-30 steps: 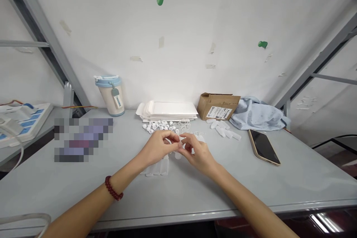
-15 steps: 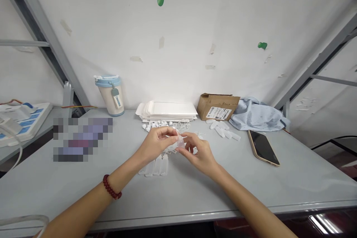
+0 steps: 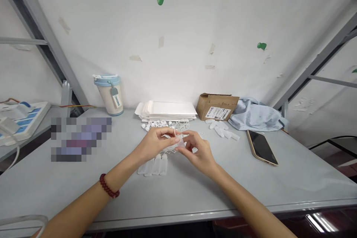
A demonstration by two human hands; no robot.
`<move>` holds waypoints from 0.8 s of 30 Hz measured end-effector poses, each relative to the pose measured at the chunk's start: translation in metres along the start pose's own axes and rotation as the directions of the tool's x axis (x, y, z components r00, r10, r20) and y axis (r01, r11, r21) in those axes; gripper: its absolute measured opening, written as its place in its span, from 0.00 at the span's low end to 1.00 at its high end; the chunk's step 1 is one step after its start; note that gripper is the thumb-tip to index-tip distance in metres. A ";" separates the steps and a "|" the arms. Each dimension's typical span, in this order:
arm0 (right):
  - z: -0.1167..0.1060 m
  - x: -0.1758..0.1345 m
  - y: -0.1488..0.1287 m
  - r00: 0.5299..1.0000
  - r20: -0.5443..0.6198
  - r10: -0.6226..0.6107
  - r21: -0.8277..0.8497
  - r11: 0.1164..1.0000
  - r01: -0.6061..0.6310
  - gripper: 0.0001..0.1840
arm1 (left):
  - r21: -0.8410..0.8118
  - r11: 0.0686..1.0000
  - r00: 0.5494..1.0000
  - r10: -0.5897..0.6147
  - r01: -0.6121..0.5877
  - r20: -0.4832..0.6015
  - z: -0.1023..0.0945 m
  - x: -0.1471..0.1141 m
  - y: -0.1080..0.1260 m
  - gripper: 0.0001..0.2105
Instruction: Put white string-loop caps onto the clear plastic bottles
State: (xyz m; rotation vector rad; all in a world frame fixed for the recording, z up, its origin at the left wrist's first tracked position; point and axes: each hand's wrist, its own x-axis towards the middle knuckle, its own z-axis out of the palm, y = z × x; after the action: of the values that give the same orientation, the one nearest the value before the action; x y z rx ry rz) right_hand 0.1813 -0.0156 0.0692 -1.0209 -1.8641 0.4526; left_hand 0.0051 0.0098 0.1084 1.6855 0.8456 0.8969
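Between my two hands is a small translucent plastic bottle (image 3: 180, 142), held just above the table. My left hand (image 3: 156, 143) pinches its upper end with thumb and forefinger, where a thin white cord shows; the fingers hide the details there. My right hand (image 3: 198, 152) grips the body lower down, its fingers curled and the thumb below. Under and in front of my left hand, several similar bottles with white cords (image 3: 156, 165) lie in a row. Small white caps (image 3: 153, 124) and a tangle of white cord (image 3: 182, 124) sit just behind my hands.
More translucent bottles (image 3: 222, 130) lie to the right, near a cardboard box (image 3: 216, 107), a blue cloth (image 3: 255, 116) and a phone (image 3: 262, 148). White envelopes (image 3: 170, 109) are stacked at the wall. A tumbler (image 3: 110, 96) and a blurred-out object (image 3: 83, 137) stand left.
The bottle has tilted slightly in my fingers, and a loop of cord now shows above it. Both hands stay in nearly the same place; the view has shifted a little.
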 end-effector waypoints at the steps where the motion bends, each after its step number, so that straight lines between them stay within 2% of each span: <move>1: 0.000 0.000 0.000 1.000 0.000 0.010 0.008 1.000 -0.010 0.20 | -0.029 1.000 1.000 -0.009 0.009 0.014 -0.001 0.000 -0.001 0.09; 5: -0.001 0.000 -0.001 1.000 0.006 0.018 0.039 0.999 -0.019 0.21 | -0.135 0.990 0.999 -0.045 0.045 0.008 -0.003 0.002 -0.007 0.11; 8: -0.001 0.000 -0.001 1.000 0.018 0.024 0.052 0.998 -0.025 0.20 | -0.154 0.984 0.996 -0.089 0.086 -0.014 -0.003 0.002 -0.008 0.13; 11: -0.001 0.001 -0.001 0.999 0.027 0.042 0.069 0.997 -0.044 0.18 | -0.131 0.986 0.994 -0.110 0.106 -0.024 -0.002 0.001 -0.006 0.12; 14: -0.001 0.001 -0.001 0.997 0.020 0.069 0.103 0.992 -0.071 0.16 | -0.008 0.997 0.991 -0.082 0.082 -0.109 0.000 0.000 -0.003 0.11; 17: -0.001 0.002 -0.002 0.994 0.009 0.113 0.135 0.984 -0.113 0.16 | 0.215 0.976 0.971 0.025 0.028 -0.236 0.002 -0.001 -0.002 0.09; 19: -0.001 0.003 -0.003 0.987 -0.004 0.160 0.155 0.975 -0.157 0.16 | 0.375 0.924 0.951 0.179 -0.074 -0.253 0.002 -0.004 -0.002 0.09; 20: -0.001 0.003 -0.003 0.982 -0.011 0.186 0.172 0.968 -0.182 0.16 | 0.450 0.880 0.934 0.278 -0.154 -0.224 0.003 -0.005 -0.003 0.10; 22: -0.001 0.004 -0.004 0.969 -0.020 0.245 0.221 0.947 -0.234 0.17 | 0.565 0.756 0.885 0.456 -0.330 -0.093 0.004 -0.008 -0.003 0.13; 24: -0.001 0.004 -0.004 0.955 -0.007 0.296 0.285 0.916 -0.281 0.18 | 0.626 0.636 0.840 0.539 -0.451 0.057 0.006 -0.010 -0.004 0.17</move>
State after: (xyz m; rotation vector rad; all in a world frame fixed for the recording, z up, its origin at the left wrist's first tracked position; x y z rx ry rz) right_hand 0.1795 -0.0144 0.0743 -1.1029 -1.5523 0.8351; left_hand 0.0049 -0.0006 0.1012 2.5550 0.8264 1.2000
